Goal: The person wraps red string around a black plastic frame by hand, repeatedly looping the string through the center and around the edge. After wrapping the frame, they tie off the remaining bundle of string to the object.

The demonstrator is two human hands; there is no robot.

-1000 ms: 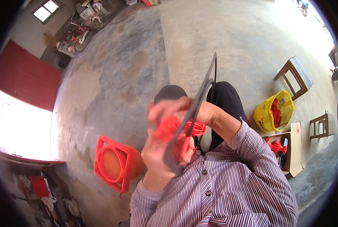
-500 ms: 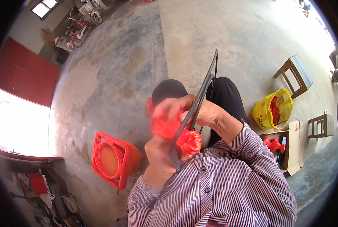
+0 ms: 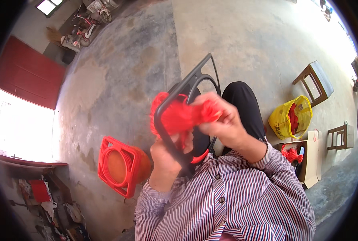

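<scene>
My right hand [image 3: 226, 122] is closed round one end of a bundle of red string [image 3: 179, 118], with a tuft flaring out beside the fingers. The bundle passes through a black plastic frame [image 3: 187, 82], rounded at the corners, with a ring inside it. Tilted above my lap, this frame has its lower side in my left hand [image 3: 165, 158], whose fingers curl round it under the string. Part of the left fingers is hidden by the frame and the string. A short red band shows on the frame's lower part.
To the left, a red frame [image 3: 106, 176] wound with cord leans on an orange round object [image 3: 140, 166]. At right are a yellow bag [image 3: 279, 120] holding red material, a cardboard box [image 3: 312, 160] with red string [image 3: 291, 154], and two wooden stools [image 3: 321, 82].
The black frame has turned so its face shows more. My right hand has moved right, drawing an end of the red string bundle with it. The bundle now spans the frame.
</scene>
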